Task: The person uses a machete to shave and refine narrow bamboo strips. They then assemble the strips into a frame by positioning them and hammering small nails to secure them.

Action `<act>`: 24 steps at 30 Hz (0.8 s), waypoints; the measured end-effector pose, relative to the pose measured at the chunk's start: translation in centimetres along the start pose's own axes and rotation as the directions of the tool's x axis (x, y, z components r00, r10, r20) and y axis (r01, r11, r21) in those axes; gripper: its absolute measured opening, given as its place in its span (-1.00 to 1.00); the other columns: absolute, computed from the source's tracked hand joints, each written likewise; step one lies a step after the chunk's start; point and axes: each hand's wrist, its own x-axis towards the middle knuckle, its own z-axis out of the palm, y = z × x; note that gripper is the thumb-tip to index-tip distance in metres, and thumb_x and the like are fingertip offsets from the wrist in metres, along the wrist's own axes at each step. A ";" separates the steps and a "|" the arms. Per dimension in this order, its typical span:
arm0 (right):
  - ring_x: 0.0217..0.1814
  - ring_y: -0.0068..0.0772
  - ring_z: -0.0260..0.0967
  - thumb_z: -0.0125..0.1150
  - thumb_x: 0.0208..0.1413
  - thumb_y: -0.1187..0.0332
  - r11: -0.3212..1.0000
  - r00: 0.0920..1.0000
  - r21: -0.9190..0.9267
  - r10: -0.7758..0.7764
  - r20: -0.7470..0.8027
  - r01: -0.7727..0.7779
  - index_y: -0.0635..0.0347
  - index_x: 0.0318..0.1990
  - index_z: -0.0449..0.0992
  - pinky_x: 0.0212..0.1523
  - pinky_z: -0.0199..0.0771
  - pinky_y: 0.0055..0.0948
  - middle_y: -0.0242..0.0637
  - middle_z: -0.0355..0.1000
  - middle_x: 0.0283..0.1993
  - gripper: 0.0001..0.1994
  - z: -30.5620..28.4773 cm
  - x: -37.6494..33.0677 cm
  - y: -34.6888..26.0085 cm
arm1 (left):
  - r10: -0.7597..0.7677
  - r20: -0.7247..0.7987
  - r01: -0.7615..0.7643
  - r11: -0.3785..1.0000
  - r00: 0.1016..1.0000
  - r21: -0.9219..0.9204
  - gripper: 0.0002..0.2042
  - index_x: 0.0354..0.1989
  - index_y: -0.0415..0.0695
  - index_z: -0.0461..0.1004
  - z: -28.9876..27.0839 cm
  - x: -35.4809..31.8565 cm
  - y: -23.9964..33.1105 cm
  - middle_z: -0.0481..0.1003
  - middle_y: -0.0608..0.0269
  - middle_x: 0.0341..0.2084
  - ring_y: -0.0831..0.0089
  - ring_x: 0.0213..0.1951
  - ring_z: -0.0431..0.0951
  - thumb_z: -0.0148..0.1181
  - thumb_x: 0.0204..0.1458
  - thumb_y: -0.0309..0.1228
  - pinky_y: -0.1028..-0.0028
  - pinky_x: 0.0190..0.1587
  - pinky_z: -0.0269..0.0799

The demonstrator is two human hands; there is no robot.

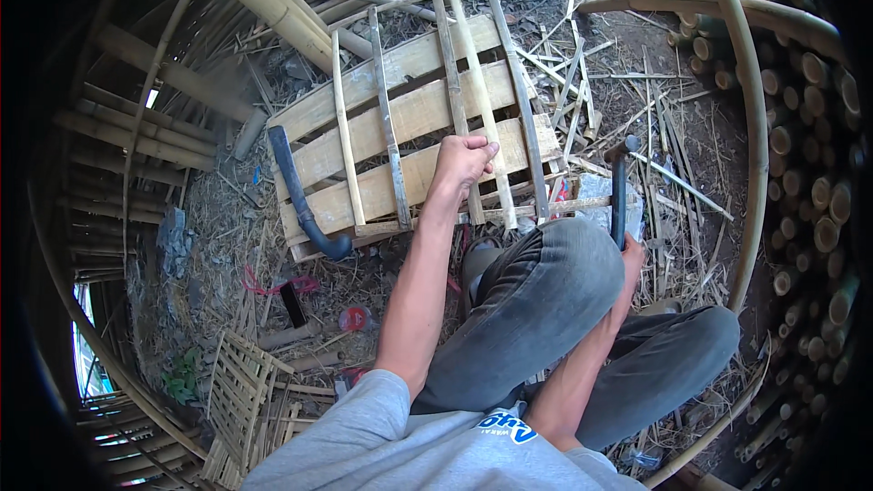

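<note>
Bent knee (546,291) nearest; left hand (464,161) clenched on upright bamboo slat (477,100), long axis pointing away; right hand (630,259) grasping hammer (619,186), head up.

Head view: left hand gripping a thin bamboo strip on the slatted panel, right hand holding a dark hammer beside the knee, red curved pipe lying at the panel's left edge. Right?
Not quite. The head view shows the curved pipe at the panel's left edge is dark blue-black, not red. The rest holds: the left hand grips a thin bamboo strip, and the right hand holds a dark hammer beside the knee.
</note>
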 end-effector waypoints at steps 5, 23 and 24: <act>-0.62 -0.55 0.15 0.41 0.07 0.19 0.998 0.999 0.034 0.045 0.011 -0.045 0.38 -0.45 0.51 -0.57 0.21 -0.35 -0.28 0.32 -0.69 -0.63 -0.5 0.2 0.1 | -0.069 -0.021 0.070 0.993 0.997 0.100 -0.74 -0.18 -0.38 0.60 1.2 0.2 0.6 0.54 0.29 -0.58 0.65 -0.63 0.39 0.36 0.03 -0.44 0.55 -0.57 0.27; -0.58 -0.66 0.14 0.40 0.09 0.20 0.994 0.995 -0.080 0.077 0.066 -0.072 0.39 -0.40 0.54 -0.58 0.16 -0.45 -0.39 0.31 -0.67 -0.66 -0.4 0.0 -1.6 | -0.012 -0.109 0.018 0.999 0.994 0.050 -0.74 -0.13 -0.26 0.63 -9.2 -0.6 0.2 0.57 0.34 -0.49 0.64 -0.50 0.49 0.35 0.08 -0.36 0.60 -0.46 0.37; -0.58 -0.66 0.14 0.40 0.09 0.20 0.994 0.995 -0.097 0.066 0.073 -0.059 0.39 -0.40 0.54 -0.58 0.16 -0.45 -0.39 0.31 -0.67 -0.66 -0.3 -0.2 -1.7 | -0.062 -0.165 0.077 0.993 0.984 0.085 -0.75 -0.14 -0.27 0.63 -9.8 0.0 -0.5 0.57 0.33 -0.51 0.64 -0.51 0.49 0.35 0.08 -0.37 0.61 -0.47 0.36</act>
